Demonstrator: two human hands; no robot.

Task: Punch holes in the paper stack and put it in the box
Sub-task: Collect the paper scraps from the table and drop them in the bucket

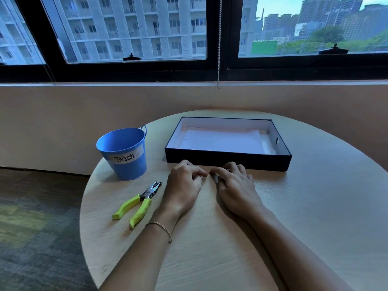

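- The surface (210, 248) looks like pale wood with a fine grain and a smooth, matt finish.
- The box (226, 161) has matt black card walls outside and plain white inside.
- The paper stack (222, 140) is smooth white paper.
- The bucket (126, 162) looks like blue painted metal with a soft sheen and a paper label.
- The hole punch (137, 203) has a shiny metal head and matt yellow-green grips.

Dim bluish daylight from window (134, 28); wide-angle edge distortion.
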